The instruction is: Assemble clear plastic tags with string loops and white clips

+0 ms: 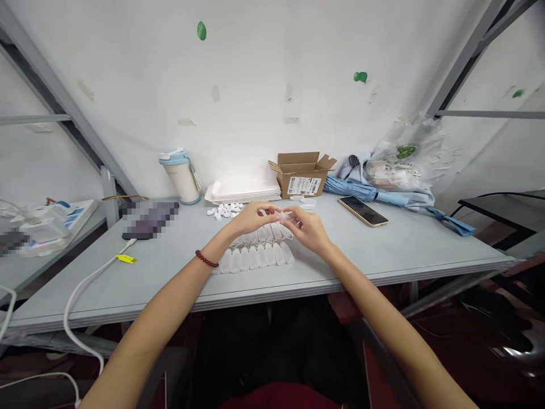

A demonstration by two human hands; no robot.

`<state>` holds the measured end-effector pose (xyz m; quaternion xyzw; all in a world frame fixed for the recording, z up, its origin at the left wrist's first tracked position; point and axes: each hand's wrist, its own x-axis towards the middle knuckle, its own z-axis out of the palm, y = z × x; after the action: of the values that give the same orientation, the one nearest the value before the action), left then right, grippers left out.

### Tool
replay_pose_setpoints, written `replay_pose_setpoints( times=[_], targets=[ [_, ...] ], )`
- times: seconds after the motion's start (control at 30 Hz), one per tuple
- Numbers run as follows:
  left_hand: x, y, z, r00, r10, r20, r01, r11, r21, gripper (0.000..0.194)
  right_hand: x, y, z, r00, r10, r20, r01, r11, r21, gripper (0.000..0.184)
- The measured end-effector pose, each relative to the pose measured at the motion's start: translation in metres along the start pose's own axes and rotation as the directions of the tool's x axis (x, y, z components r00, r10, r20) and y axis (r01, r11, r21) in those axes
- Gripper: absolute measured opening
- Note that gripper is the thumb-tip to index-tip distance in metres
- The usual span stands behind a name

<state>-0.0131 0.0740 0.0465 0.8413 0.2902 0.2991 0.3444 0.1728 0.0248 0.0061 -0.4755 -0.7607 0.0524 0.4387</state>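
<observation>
Head view: both hands meet above the worktop, left hand and right hand with fingertips pinched on a small translucent piece. Below them, translucent vials lie in rows, the nearest just inside the front edge. Grey surface stretches from these rows left to a phone on a cable and right to another phone. White caps are heaped behind the left hand. Farther back, a cardboard box stands with flaps up, its contents hidden; a clear bag holds something pale.
</observation>
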Motion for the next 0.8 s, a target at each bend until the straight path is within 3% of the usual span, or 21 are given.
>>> replay_pose_setpoints(
  times=[0.23, 0.43, 0.6, 0.8],
  targets=[
    [0.000, 0.005, 0.014, 0.986, 0.113, -0.119, -0.084, 0.972, 0.220, 0.028, -0.003, 0.007, -0.004, 0.992, 0.123, -0.041, -0.118, 0.988, 0.099, 0.030],
    [-0.008, 0.019, 0.027, 0.953, 0.300, -0.036, -0.244, 0.834, 0.495, 0.027, -0.009, 0.007, -0.006, 0.959, 0.285, 0.002, -0.273, 0.917, 0.291, 0.036],
    [-0.013, 0.031, 0.040, 0.945, 0.326, 0.023, -0.262, 0.714, 0.649, 0.030, -0.025, 0.003, -0.012, 0.937, 0.349, -0.025, -0.321, 0.886, 0.335, 0.035],
    [-0.017, 0.040, 0.053, 0.953, 0.265, 0.145, -0.293, 0.686, 0.666, 0.035, -0.032, -0.001, -0.014, 0.928, 0.367, -0.061, -0.339, 0.902, 0.266, 0.028]
  ],
)
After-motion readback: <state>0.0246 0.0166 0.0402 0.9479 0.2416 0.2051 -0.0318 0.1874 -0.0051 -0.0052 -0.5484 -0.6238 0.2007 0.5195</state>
